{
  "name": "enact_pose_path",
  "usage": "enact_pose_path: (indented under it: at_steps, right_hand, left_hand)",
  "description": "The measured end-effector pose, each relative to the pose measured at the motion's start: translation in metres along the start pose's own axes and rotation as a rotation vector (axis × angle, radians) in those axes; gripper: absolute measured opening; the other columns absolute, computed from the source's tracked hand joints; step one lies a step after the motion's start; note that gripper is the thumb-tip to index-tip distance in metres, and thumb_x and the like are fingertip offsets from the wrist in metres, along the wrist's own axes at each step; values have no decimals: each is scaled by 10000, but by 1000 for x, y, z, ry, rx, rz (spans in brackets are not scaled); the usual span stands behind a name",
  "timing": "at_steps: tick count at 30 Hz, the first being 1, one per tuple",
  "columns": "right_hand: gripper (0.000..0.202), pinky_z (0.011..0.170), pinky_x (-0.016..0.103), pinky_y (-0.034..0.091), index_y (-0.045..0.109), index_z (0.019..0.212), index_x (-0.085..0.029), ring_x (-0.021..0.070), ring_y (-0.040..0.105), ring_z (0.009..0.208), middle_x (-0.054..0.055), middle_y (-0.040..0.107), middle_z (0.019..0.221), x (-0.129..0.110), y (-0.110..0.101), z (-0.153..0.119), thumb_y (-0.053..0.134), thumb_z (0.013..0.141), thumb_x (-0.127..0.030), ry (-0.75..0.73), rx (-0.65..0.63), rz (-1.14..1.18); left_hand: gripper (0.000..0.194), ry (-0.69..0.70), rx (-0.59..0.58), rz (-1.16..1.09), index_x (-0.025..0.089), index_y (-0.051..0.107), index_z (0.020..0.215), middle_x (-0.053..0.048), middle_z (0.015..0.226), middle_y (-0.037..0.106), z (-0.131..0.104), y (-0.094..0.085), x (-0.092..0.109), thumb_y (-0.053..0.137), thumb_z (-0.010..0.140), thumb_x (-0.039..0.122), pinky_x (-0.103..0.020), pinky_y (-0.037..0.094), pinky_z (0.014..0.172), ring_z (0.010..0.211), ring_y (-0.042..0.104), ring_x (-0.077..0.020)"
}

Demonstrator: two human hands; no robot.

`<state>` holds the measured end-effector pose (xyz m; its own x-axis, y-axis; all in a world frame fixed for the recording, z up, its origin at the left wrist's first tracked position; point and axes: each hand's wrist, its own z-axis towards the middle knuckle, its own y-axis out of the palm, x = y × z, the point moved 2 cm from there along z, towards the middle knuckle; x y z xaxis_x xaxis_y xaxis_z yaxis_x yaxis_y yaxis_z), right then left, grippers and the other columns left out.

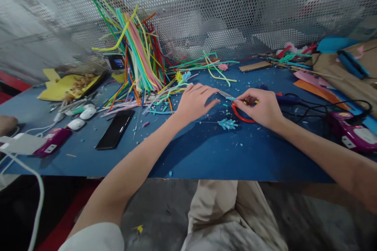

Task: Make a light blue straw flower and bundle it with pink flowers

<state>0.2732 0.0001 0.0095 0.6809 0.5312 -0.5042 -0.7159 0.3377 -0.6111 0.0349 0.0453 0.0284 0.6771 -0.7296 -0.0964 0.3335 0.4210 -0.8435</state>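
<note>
Light-blue piece: I see this small piece (230, 98) at the fingertips of the right hand (260, 110); the thumb and first finger pinch its near end, and it points toward the left hand (194, 104).
Left hand: its thumb stands apart from the other fingers. A thin grey strip (225, 94) reaches close to its fingertips, but I cannot tell if they hold it.
Red handle: the curved handle (243, 119) lies under and beside the right hand; I cannot tell whether the fingers grip it also.
Shaped work: one light-blue feathery piece (227, 124) lies on the table (194, 157), nearer to the person than the pinched piece, and apart from both hands. Farther back I see small yellow (178, 76), blue (186, 76) and pink (223, 67) fluffy pieces, which look already shaped, in my judgement.
Unshaped work: the pinched piece looks small and plain, so I judge its shaping not complete. Many coloured stems (141, 55) stand in a bundle, long and plain.
Small bits: cut scraps (241, 144) lie around the feathery piece, so I judge that some cutting is done.
</note>
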Motion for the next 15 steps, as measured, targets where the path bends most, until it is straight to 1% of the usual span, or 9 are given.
enact_pose_path:
  at_steps: [2, 5, 8, 10, 13, 15]
  right_hand:
    - [114, 634, 335, 471, 712, 812, -230, 167, 578, 646, 22, 693, 733, -4, 0, -1, 671, 881, -311, -49, -13, -4]
    - [122, 624, 319, 475, 724, 811, -211, 153, 585, 622, 19, 705, 729, -8, 0, -4, 678, 866, -311, -63, -14, 12]
    - [122, 604, 301, 483, 735, 809, -210, 141, 592, 587, 6, 715, 710, -12, -2, -6, 705, 851, -320, -23, -13, 61]
    - [113, 629, 302, 500, 737, 841, -218, 146, 614, 618, 9, 731, 753, -15, -3, -6, 691, 875, -316, -40, -45, 88]
    - [111, 733, 323, 536, 735, 926, -237, 175, 670, 752, 30, 758, 891, -18, -5, -5, 646, 927, -304, -153, -94, 116]
    - [107, 801, 340, 544, 731, 960, -249, 193, 690, 835, 36, 766, 937, -17, -7, -4, 635, 945, -293, -245, -96, 118]
  left_hand:
    - [367, 74, 31, -18, 238, 673, 1259, -60, 1131, 756, -2, 2, 14, 548, 1006, 473, -377, 399, 931, 1058, 646, -223]
    - [285, 125, 99, -29, 258, 695, 1209, -29, 1062, 779, -4, 4, 28, 540, 1024, 410, -355, 391, 866, 968, 659, -187]
    - [214, 145, 152, -71, 275, 713, 1138, 6, 1039, 785, -6, 4, 32, 545, 1029, 348, -341, 390, 833, 915, 654, -163]
    - [194, 129, 175, -129, 259, 716, 1098, 11, 1022, 784, -6, 3, 32, 554, 1026, 339, -328, 398, 813, 891, 648, -153]
    - [197, 92, 194, -190, 226, 711, 1051, 4, 1002, 779, -6, 4, 33, 552, 1026, 341, -314, 406, 780, 848, 633, -143]
    - [192, 115, 208, -170, 229, 710, 1046, 7, 1004, 778, -7, 3, 34, 557, 1024, 342, -318, 404, 783, 847, 625, -144]
